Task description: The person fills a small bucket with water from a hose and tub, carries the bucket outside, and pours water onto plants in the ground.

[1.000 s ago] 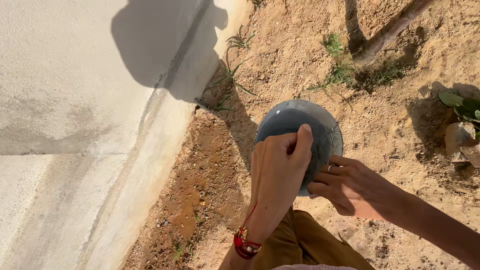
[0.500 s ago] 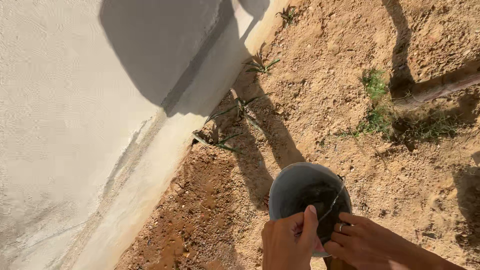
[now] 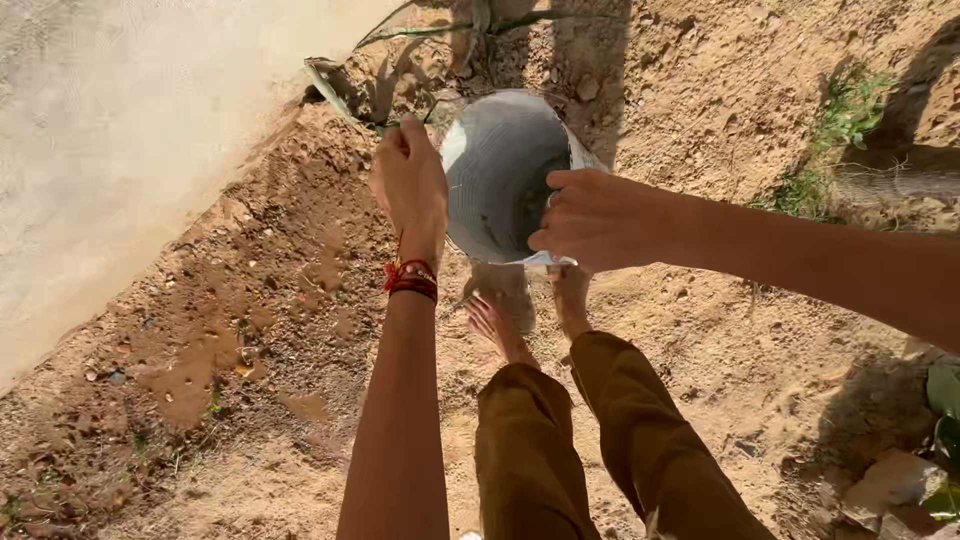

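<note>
Sandy bare soil (image 3: 760,330) beside pale concrete (image 3: 120,150), left hand (image 3: 410,185) and right hand (image 3: 590,220) gripping grey bucket (image 3: 495,170) rim

Bucket (image 3: 497,170) dull grey metal; ground (image 3: 250,330) rough sandy dirt; trousers (image 3: 560,450) matt cloth.

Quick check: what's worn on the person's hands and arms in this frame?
Both arms are bare, no sleeves or gloves in view. The left hand has a bundle of red thread bracelets at the wrist, with a small gold-coloured piece in it. The right hand shows no wristwear here; any ring is hidden.
</note>
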